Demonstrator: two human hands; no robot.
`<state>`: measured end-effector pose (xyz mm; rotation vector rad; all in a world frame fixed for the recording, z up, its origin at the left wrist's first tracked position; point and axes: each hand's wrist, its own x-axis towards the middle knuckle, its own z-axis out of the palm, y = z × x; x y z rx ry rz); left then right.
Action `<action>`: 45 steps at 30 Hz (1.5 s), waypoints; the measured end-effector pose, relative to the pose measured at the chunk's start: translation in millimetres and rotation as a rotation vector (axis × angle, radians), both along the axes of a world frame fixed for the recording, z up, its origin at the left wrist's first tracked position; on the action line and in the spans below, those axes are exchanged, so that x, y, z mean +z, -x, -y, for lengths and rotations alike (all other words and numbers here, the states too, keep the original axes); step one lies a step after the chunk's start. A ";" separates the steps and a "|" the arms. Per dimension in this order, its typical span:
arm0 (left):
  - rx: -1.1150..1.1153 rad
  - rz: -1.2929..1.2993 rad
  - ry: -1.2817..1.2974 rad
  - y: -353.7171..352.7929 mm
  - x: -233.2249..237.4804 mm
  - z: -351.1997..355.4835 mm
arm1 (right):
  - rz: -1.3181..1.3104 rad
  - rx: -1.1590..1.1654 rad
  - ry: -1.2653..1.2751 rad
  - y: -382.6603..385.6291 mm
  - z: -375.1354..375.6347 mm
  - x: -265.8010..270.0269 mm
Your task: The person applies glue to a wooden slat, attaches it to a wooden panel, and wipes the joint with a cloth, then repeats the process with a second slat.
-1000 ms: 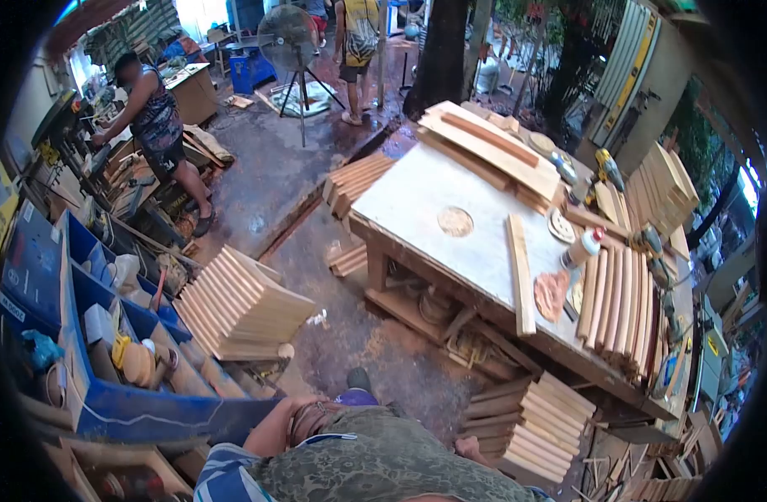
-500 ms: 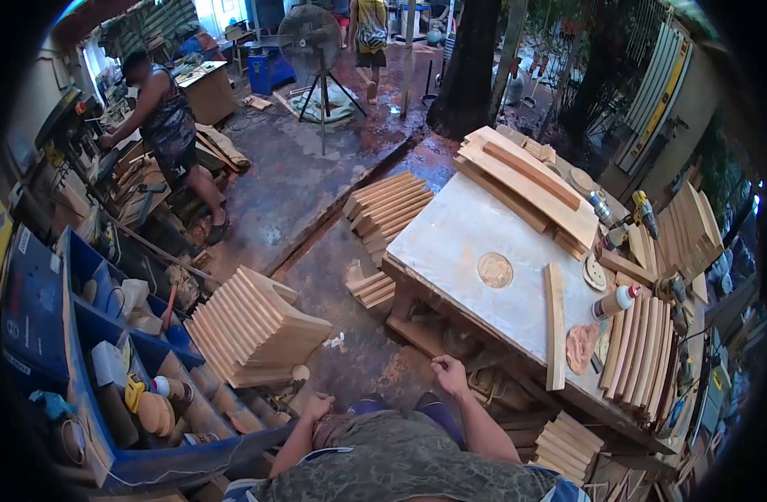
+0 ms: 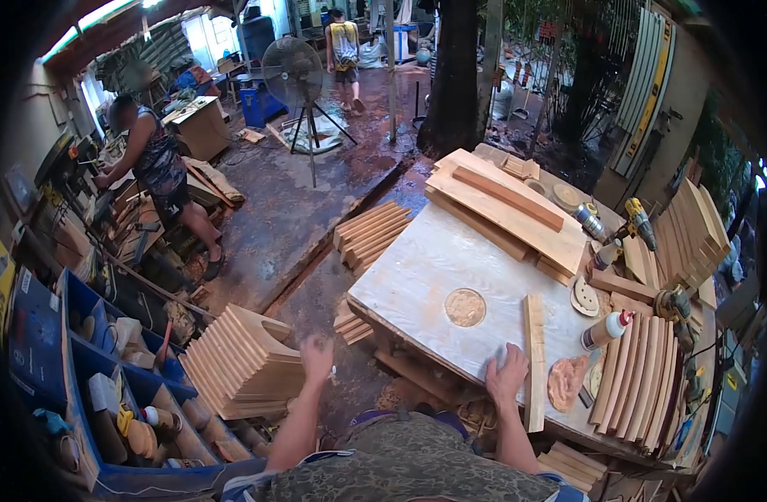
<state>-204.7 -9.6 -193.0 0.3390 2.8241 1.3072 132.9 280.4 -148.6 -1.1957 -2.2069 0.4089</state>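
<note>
A dark, glossy floor [image 3: 266, 213] stretches past a tree trunk [image 3: 453, 84] toward a bright window [image 3: 223, 35].

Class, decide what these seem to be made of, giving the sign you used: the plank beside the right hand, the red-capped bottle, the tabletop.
Plank: bare wood, by its pale tan colour and lack of gloss.
Bottle: probably smooth plastic, by its moulded-looking, pale body.
Tabletop: likely a wooden sheet, by faint grain-like streaks; whether paint or dust whitens it is unclear.

**No lettering legible**

Pale marks and a white sticker [image 3: 25, 280] on the blue case lid [image 3: 35, 339] are too small to read; any print on the red-capped bottle [image 3: 603, 331] on the bench [image 3: 400, 284] is blurred.
</note>
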 end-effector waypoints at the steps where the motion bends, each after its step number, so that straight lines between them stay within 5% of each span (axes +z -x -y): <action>1: -0.026 -0.071 -0.048 16.3 5.9 -26.6 | 0.001 -0.004 0.002 -5.7 -0.7 -5.9; 4: -0.062 -0.163 -0.046 42.2 49.7 -102.5 | 0.024 -0.091 -0.093 -17.3 2.0 -8.8; 12: 0.063 -0.195 0.149 75.6 -6.8 -204.9 | 0.047 -0.180 -0.161 -12.6 -0.5 -10.7; 18: 0.141 -0.416 -0.043 82.7 -32.6 -202.6 | 0.116 -0.143 -0.159 -6.9 -2.5 -14.0; 20: 0.178 -0.186 -0.066 81.6 -23.4 -204.6 | 0.178 -0.068 -0.162 -10.4 -6.0 -20.3; 45: 0.191 -0.171 -0.262 74.5 -13.1 -197.8 | 0.307 -0.089 -0.153 -2.9 -7.5 -25.6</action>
